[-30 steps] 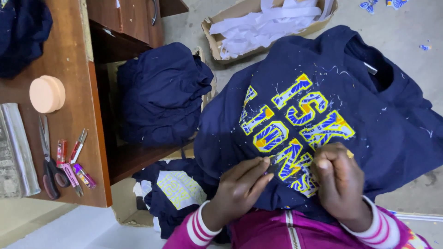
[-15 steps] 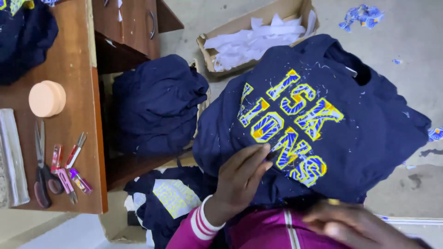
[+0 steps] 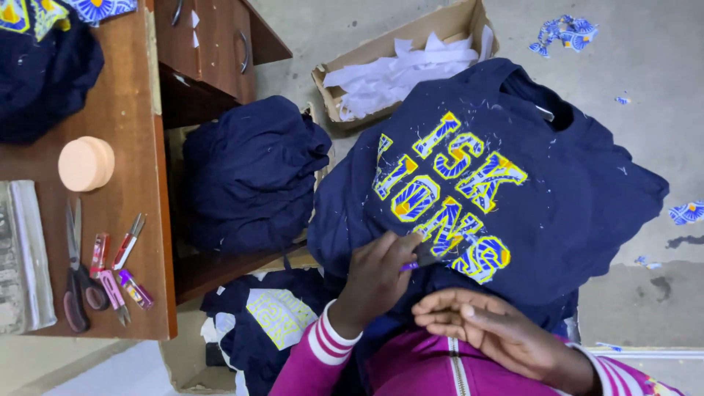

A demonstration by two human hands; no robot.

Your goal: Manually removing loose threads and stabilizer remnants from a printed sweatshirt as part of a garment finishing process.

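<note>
Left hand [image 3: 378, 282] pinches, prob., a small purple tool on soft, limp navy lettered shirt [image 3: 499, 198]; right hand [image 3: 499, 330] lies open, just below lettering.

left hand [image 3: 378, 282]: fingers curled, pinching grip, striped cuff at wrist | right hand [image 3: 493, 330]: flat, fingers extended leftward, relaxed

Carton [image 3: 440, 22]: open brown cardboard box, rectangular, set on the floor at top centre and filled with white paper strips.

Packet [image 3: 26, 257]: flat, clear plastic-wrapped oblong, greyish, laid at the left edge of the table [image 3: 125, 110], beside the scissors.

No labels, signs or screens are seen.
</note>
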